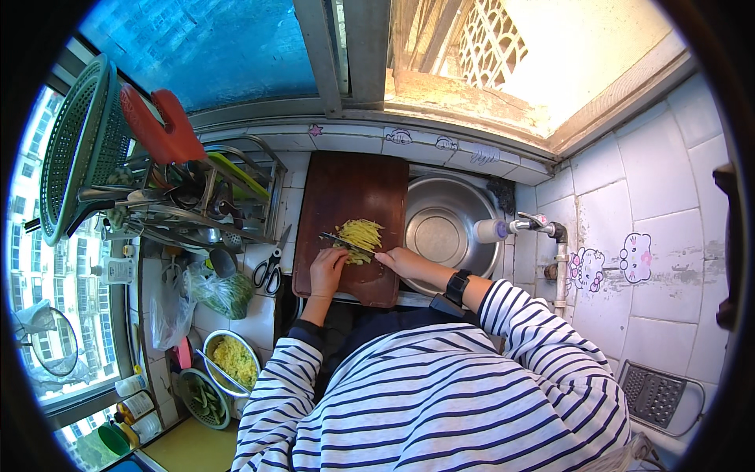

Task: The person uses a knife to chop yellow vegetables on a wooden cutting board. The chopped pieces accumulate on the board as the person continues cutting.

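Observation:
On a dark reddish-brown cutting board (357,189) lies a heap of thin yellow-green vegetable strips (361,234). My right hand (401,261) grips the handle of a kitchen knife (348,242), whose blade runs up and left across the strips. Just below the blade, the fingers of my left hand (328,268) rest near its edge. A few cut pieces (357,258) lie on the near side of the knife. Whether my left fingertips pinch a piece is hidden.
Right of the board sits a steel basin (472,200) under a tap (534,221). Left are black-handled scissors (268,274), a bagged green vegetable (227,295), a bowl of yellow food (236,360), a basket of green leaves (203,401) and a crowded utensil rack (259,227).

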Motion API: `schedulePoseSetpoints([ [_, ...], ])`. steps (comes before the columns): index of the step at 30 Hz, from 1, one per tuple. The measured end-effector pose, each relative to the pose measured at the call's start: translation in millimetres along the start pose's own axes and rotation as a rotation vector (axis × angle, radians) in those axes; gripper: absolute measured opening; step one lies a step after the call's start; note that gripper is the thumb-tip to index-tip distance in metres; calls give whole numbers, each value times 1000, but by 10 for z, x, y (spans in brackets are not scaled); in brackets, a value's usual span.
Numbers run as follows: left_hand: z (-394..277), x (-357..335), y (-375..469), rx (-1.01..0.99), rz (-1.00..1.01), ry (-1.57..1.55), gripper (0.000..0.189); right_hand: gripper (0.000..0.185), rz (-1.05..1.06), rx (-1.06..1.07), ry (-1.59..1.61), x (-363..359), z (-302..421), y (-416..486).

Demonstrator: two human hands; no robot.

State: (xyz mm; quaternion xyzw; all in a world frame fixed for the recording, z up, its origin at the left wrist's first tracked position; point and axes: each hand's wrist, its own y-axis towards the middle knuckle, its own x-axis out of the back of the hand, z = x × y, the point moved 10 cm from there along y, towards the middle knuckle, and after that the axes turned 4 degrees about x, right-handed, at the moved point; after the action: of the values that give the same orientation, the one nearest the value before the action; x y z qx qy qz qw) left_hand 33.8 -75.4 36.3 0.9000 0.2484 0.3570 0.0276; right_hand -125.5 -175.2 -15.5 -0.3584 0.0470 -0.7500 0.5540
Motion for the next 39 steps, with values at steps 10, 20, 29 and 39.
schedulePoseSetpoints([
  [10,-204,-48,-20,-212,36,150,15,65,50,-57,-49,-14,-43,-35],
  [20,-257,-61,-126,-268,9,188,17,63,47,2,-113,19,126,-21],
  [29,-200,-92,-136,-237,-3,168,18,62,13,-21,-167,64,158,-45],
  [39,-188,-122,-45,-235,27,138,24,63,8,-23,-133,198,233,-169],
])
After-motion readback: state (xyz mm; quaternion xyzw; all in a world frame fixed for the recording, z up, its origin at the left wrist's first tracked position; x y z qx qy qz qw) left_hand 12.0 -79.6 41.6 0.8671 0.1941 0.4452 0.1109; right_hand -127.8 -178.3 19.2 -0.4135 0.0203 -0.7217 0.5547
